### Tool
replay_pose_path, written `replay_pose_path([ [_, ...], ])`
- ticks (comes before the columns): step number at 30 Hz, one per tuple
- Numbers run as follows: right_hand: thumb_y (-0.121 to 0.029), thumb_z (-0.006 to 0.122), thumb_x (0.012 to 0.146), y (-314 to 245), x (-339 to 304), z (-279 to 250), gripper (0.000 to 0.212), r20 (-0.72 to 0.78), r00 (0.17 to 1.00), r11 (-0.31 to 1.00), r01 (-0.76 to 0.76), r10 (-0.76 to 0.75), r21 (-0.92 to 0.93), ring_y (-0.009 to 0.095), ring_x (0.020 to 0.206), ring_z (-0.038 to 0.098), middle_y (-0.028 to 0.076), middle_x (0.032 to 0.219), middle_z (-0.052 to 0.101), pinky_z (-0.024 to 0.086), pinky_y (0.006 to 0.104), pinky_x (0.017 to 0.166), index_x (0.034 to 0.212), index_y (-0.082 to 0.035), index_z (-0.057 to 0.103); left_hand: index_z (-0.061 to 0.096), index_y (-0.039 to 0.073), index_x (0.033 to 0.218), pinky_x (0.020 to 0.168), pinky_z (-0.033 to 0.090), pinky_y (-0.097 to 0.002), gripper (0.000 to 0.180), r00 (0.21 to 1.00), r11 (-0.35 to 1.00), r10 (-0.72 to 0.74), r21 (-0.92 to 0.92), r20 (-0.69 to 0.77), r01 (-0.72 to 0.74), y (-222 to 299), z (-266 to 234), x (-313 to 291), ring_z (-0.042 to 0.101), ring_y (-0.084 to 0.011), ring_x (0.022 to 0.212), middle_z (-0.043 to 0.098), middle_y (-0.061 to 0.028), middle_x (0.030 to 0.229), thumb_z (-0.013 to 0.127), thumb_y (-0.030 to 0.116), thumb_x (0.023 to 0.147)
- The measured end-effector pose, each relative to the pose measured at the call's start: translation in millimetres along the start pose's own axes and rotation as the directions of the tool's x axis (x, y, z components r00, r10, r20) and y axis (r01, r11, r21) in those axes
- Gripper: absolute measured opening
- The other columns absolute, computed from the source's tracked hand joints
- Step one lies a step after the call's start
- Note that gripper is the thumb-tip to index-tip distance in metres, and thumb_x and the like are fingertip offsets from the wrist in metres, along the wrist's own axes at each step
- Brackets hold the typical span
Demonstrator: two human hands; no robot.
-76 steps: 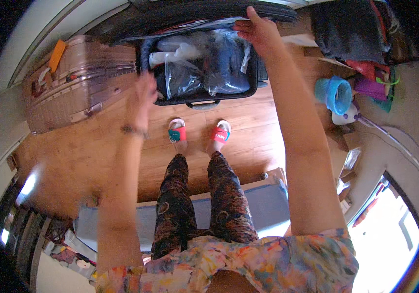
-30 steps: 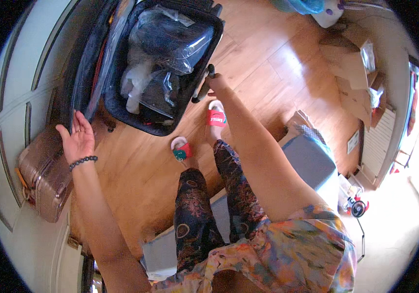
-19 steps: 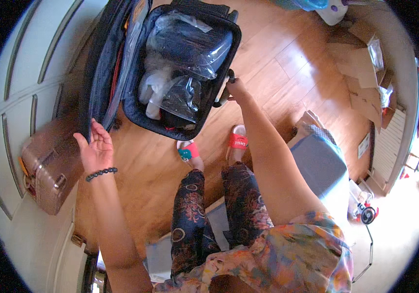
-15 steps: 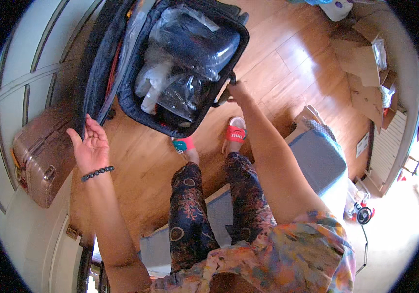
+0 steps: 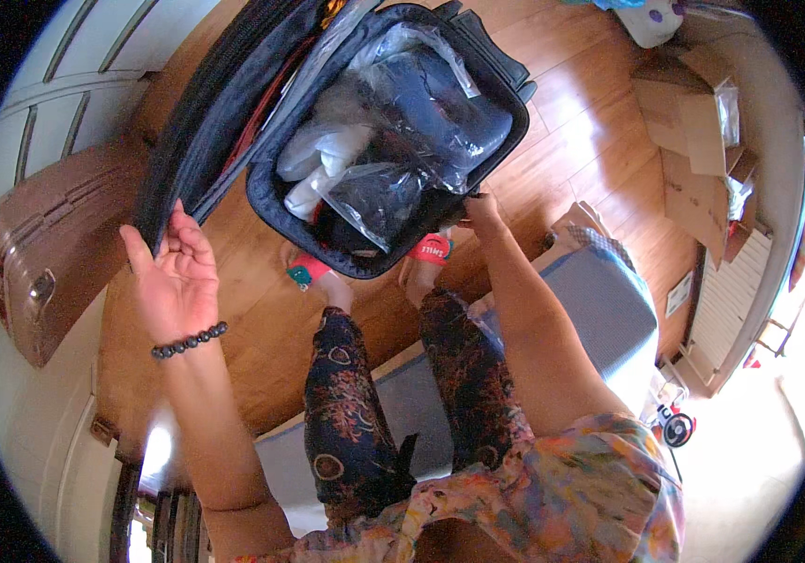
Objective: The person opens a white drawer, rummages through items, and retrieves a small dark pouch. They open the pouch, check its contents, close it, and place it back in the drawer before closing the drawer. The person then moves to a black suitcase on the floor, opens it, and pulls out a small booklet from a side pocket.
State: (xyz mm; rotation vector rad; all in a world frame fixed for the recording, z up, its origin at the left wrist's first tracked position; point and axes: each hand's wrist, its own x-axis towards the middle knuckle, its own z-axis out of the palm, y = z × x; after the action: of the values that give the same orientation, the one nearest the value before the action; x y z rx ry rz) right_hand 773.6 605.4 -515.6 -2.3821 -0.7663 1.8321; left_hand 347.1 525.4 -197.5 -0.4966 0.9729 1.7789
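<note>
Two suitcases share the wooden floor (image 5: 262, 347). Farthest left, a rose-brown hard suitcase (image 5: 41, 249) stands against the white panelled wall (image 5: 65, 113). Just right of it, the left hand (image 5: 173, 277) is spread wide with the palm up, a dark bead bracelet (image 5: 189, 340) at the wrist; its fingertips (image 5: 177, 214) touch the lower edge of the dark lid (image 5: 210, 113) of the black suitcase (image 5: 388, 150), and nothing is closed in its grasp. That lid leans up and away to the left, while the open body of the black suitcase lies tilted beside it, packed with clear plastic bags (image 5: 402, 141) holding dark blue and white clothing. Below its near rim are two feet in red slippers (image 5: 431, 249), one slipper with a teal patch. The right hand (image 5: 479, 205) reaches to the suitcase's lower right edge and seems to be closed on the rim or a handle there, though the grip itself is too small and hidden to tell for sure. Patterned dark trousers (image 5: 346, 394) and a flowery top fill the lower middle. Right of the legs stands a grey-blue seat (image 5: 599, 310), and farther right flattened cardboard boxes (image 5: 693, 141) lie on the floor
</note>
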Motion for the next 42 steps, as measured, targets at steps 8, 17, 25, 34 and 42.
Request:
replay_pose_path([
  [8,-0.022,0.059,0.081,-14,-3,-17,0.029,0.004,1.000,0.991,-0.029,0.030,-0.131,0.032,0.073,0.064,0.017,0.086,0.065,0.052,0.0467,0.059,0.098,0.001,0.056,0.049,-0.010,0.114,0.074,0.055,-0.0310,0.056,0.998,0.985,-0.059,-0.160,0.000,0.058,1,-24,-47,0.061,-0.0250,0.086,0.063,-0.0180,0.099,0.059,0.038,0.087],
  [17,-0.016,0.066,0.080,-3,-89,-25,0.052,0.221,0.575,0.486,0.801,-0.788,-0.349,0.037,0.085,0.063,0.019,0.090,0.064,0.050,0.0444,0.073,0.122,-0.004,0.037,0.055,-0.007,0.099,0.073,0.057,-0.0323,0.049,1.000,0.991,0.005,-0.134,0.013,-0.003,-70,-59,-67,0.063,-0.0240,0.083,0.063,-0.0153,0.089,0.063,0.039,0.085],
  [25,-0.016,0.064,0.080,-41,-316,-27,0.049,0.406,0.405,0.393,0.912,-0.819,-0.116,0.031,0.086,0.064,0.019,0.095,0.064,0.050,0.0368,0.074,0.122,-0.002,0.044,0.049,-0.009,0.101,0.072,0.059,-0.0359,0.052,0.991,0.976,0.081,-0.194,-0.104,-0.100,-117,-61,-58,0.064,-0.0283,0.083,0.062,-0.0161,0.089,0.063,0.039,0.085],
  [34,-0.012,0.063,0.079,-16,-332,-1,0.052,0.376,0.363,0.370,0.927,-0.852,-0.057,0.036,0.079,0.063,0.019,0.098,0.062,0.050,0.0395,0.072,0.127,-0.008,0.043,0.045,-0.011,0.115,0.082,0.056,-0.0360,0.058,0.993,0.904,-0.030,-0.426,-0.115,-0.022,-119,-82,-125,0.060,-0.0272,0.099,0.059,-0.0187,0.109,0.059,0.039,0.087],
  [42,-0.022,0.060,0.083,-2,-349,54,0.066,0.587,0.237,0.103,0.962,-0.774,-0.252,0.043,0.081,0.060,0.027,0.090,0.059,0.049,0.0468,0.069,0.141,-0.019,0.029,0.050,-0.009,0.113,0.079,0.057,-0.0349,0.054,0.979,0.760,-0.201,-0.625,0.033,0.177,-153,-107,-199,0.060,-0.0295,0.103,0.059,-0.0204,0.111,0.054,0.040,0.090],
])
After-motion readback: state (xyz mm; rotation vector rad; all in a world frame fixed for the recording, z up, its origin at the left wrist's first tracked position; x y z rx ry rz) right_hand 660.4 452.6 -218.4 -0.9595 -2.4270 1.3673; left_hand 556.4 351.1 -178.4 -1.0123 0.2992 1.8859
